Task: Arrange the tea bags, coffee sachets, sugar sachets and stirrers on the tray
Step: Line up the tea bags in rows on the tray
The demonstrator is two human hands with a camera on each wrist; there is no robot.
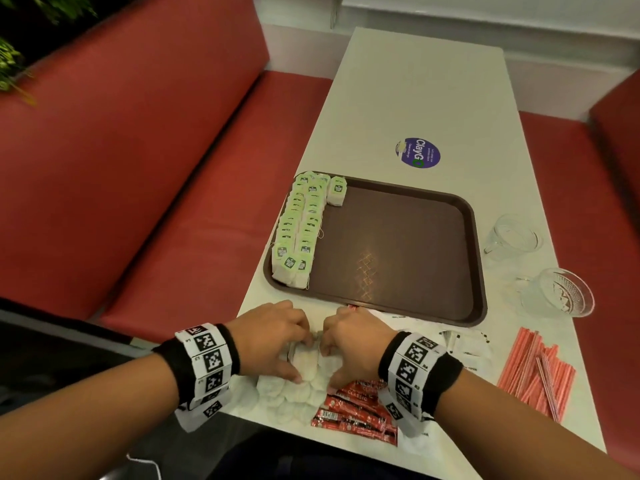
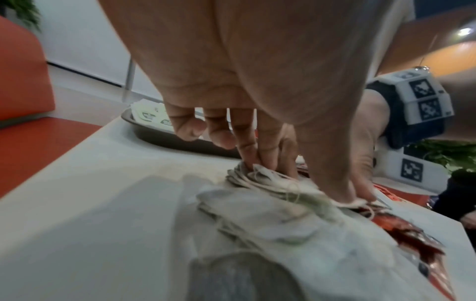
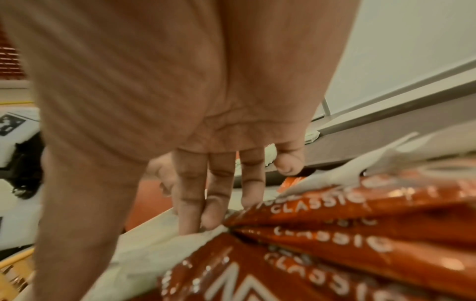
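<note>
A brown tray (image 1: 398,244) lies mid-table, with rows of green-tagged tea bags (image 1: 301,230) along its left side. At the near table edge both hands work on a loose pile of white tea bags (image 1: 294,393). My left hand (image 1: 299,356) pinches a small stack of tea bags (image 2: 270,183) between its fingers (image 2: 257,158) and thumb. My right hand (image 1: 329,362) grips the same stack from the right, and its fingertips (image 3: 193,213) press down on a white bag (image 3: 154,248). Red coffee sachets (image 1: 353,410) lie under the right wrist.
White sugar sachets (image 1: 464,344) and a bundle of red-striped stirrers (image 1: 536,372) lie at the near right. Two glass cups (image 1: 512,237) (image 1: 557,292) stand right of the tray. A purple sticker (image 1: 418,153) marks the table beyond. Red bench seats flank the table.
</note>
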